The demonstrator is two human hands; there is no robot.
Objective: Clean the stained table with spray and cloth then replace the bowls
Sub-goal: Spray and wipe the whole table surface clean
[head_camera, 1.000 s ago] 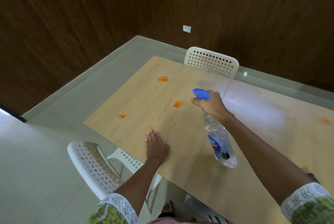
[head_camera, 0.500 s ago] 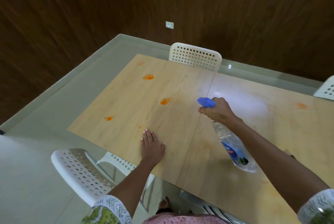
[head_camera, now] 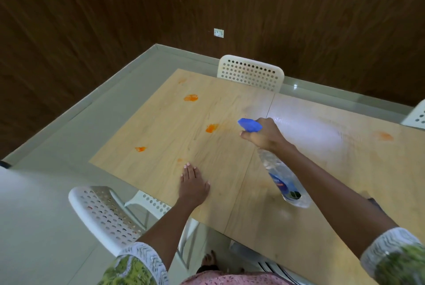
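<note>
The light wooden table (head_camera: 161, 137) carries several orange stains: one near the middle (head_camera: 211, 128), one at the far left (head_camera: 190, 98), a small one by the left edge (head_camera: 140, 149) and a faint one at the right (head_camera: 383, 135). My right hand (head_camera: 262, 134) grips a clear spray bottle (head_camera: 282, 179) by its neck, its blue nozzle (head_camera: 249, 124) pointing left toward the middle stain. My left hand (head_camera: 193, 184) rests flat on the table near the front edge, fingers straight. No cloth or bowls are in view.
A white perforated chair (head_camera: 250, 73) stands at the table's far side, another (head_camera: 103, 213) at the near left corner, and a third (head_camera: 416, 116) shows at the right edge. Dark wood walls enclose the pale floor (head_camera: 46, 192).
My right hand with the bottle has shifted slightly right and nearer along the table. My left hand has stayed flat in place. The view has turned a little left.
</note>
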